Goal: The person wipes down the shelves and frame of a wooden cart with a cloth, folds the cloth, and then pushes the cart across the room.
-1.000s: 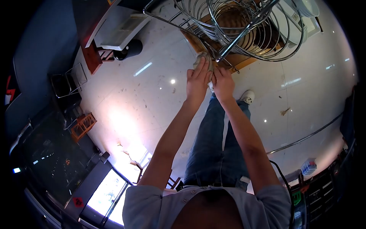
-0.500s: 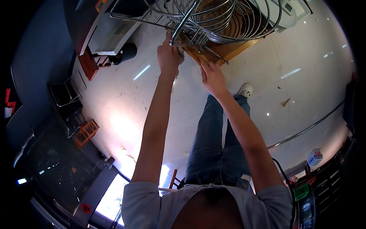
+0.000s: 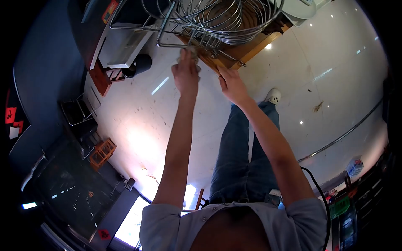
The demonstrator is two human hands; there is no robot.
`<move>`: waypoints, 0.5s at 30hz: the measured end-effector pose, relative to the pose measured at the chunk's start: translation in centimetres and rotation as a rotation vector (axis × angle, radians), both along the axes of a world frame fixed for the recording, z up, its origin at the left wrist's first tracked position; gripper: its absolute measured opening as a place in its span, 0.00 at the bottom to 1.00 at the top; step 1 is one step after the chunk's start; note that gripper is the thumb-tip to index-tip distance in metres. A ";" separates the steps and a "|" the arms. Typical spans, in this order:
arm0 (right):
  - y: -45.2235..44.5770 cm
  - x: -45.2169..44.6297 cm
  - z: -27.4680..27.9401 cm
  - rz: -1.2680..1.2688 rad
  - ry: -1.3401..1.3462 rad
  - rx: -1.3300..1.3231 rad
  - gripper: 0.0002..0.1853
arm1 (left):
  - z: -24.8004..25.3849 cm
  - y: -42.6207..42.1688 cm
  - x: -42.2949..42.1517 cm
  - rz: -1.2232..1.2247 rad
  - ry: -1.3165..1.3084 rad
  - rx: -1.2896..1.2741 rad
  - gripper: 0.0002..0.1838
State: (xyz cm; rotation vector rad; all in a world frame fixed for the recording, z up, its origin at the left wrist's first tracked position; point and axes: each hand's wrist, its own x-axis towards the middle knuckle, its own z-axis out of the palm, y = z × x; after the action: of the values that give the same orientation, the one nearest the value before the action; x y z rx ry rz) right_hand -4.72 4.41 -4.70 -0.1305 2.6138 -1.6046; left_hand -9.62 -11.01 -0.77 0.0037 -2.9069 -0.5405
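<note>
My left hand [image 3: 185, 77] is closed over a pale crumpled cloth [image 3: 193, 52], partly hidden by the fingers, beside the near left side of a wooden stand [image 3: 251, 52]. With its fingers over the near edge of that stand, my right hand [image 3: 233, 88] grips the wood. On top of the stand sits a wire rack [image 3: 234, 35] of shiny metal rings, its straight rods reaching out to the left above my left hand. The rack's far part is cut off by the top of the view.
A white-sided cabinet [image 3: 125, 52] and a black bin [image 3: 142, 65] stand to the left. A small wooden stool [image 3: 102, 152] and a folding chair [image 3: 77, 111] are farther left. A metal rail [image 3: 341, 140] runs along the right. A pale round-edged object [image 3: 299, 12] lies beyond the stand.
My left hand has drawn back slightly toward me from the rack's rods, showing the cloth more. The rack appears farther left and higher as the view shifts. My right hand stays on the edge.
</note>
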 end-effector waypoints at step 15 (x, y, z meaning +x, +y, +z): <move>-0.2 5.0 2.3 -0.436 -0.525 -0.636 0.17 | 1.2 4.3 13.9 0.488 -0.598 1.461 0.19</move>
State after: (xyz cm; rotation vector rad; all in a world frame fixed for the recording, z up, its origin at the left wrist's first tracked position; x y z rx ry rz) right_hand 0.27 4.17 -2.43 0.7635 1.7471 -2.1737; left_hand 4.23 -6.70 0.44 1.1290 -1.9959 -2.5924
